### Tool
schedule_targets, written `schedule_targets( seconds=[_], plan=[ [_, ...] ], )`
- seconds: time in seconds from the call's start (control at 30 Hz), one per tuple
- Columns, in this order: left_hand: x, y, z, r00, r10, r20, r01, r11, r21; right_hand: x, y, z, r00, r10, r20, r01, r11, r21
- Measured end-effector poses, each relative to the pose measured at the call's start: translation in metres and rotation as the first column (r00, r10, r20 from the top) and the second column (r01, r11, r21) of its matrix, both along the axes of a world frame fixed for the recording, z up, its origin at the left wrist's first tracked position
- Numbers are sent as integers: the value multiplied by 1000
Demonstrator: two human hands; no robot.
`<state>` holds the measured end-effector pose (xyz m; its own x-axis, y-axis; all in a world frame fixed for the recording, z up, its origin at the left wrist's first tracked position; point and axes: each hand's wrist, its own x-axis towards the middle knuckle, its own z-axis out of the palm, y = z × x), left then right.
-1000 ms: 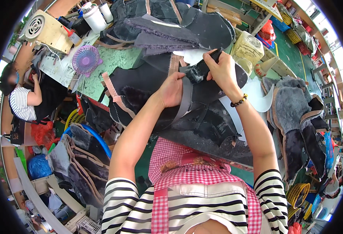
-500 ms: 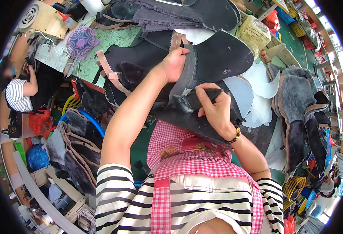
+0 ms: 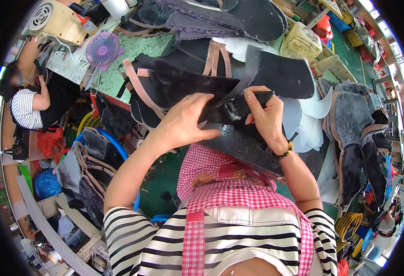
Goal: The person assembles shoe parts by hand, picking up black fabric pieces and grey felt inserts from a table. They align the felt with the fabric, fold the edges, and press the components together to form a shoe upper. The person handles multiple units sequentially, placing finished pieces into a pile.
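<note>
A black boot-upper piece [image 3: 287,76] with a grey band [image 3: 248,73] along its edge lies across the bench in front of me, its band partly lifted. My left hand [image 3: 183,120] rests at the near-left side of this work, fingers stretched and thumb spread apart, touching dark material. In my right hand [image 3: 267,115] a black brush-like tool [image 3: 247,104] is gripped, its whitish end down by the band's lower end. Beneath both hands is a dark, speckled work surface [image 3: 250,140]. Left of it lies a black fuzzy piece [image 3: 188,78] with pink-tan zigzag edging.
Pale translucent sheets [image 3: 314,110] lie right of the work, near a glue-stained yellowish container [image 3: 301,40]. Grey fleece pieces [image 3: 351,108] hang at the right. A purple fan [image 3: 103,48] stands at the back left. Another person [image 3: 27,108] sits at the far left.
My left hand has let go of the grey band and come down toward me, its thumb spread. The boot-upper piece has shifted right. My right hand has moved slightly right and up with the tool.
</note>
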<state>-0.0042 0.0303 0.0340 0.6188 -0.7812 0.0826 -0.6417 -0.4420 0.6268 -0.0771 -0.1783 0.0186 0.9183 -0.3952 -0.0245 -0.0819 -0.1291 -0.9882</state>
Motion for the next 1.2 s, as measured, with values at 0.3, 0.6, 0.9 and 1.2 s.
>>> schedule_targets(
  seconds=[0.3, 0.6, 0.9, 1.2],
  plan=[
    [102, -8, -24, 943, -232, -240, 260, 961, 96, 7, -13, 13, 966, 257, 5, -253, 955, -153],
    [135, -39, -23, 503, 47, -863, 324, 915, 239, 1, 14, 30, 791, 546, 277, -194, 653, -732],
    [139, -41, -28, 474, 46, -880, 331, 916, 226, 24, 64, 5, 773, 571, 277, 38, 393, -919],
    [138, -44, -25, 417, 8, -909, 385, 904, 185, 2, 6, 29, 923, 333, 194, 82, 321, -944]
  ],
)
